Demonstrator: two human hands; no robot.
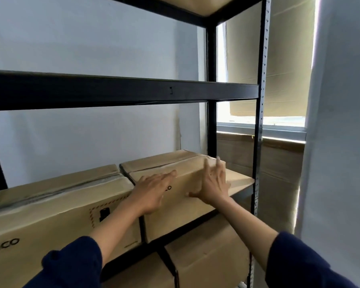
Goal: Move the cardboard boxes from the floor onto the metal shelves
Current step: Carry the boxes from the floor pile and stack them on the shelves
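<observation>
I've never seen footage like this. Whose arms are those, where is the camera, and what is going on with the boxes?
There is no machine here: a person wears a wide-angle camera on the head, so you see their own arms. The left hand and the right hand lie with straight fingers against the front of a cardboard box standing on a black metal shelf, beside a second box. Neither hand grips anything. More boxes sit on the level below. A window shows behind the rack.

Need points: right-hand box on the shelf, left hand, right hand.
right-hand box point(162, 163): head view, on its top flap.
left hand point(152, 189): head view, back of the hand.
right hand point(213, 185): head view, back of the hand.
</observation>
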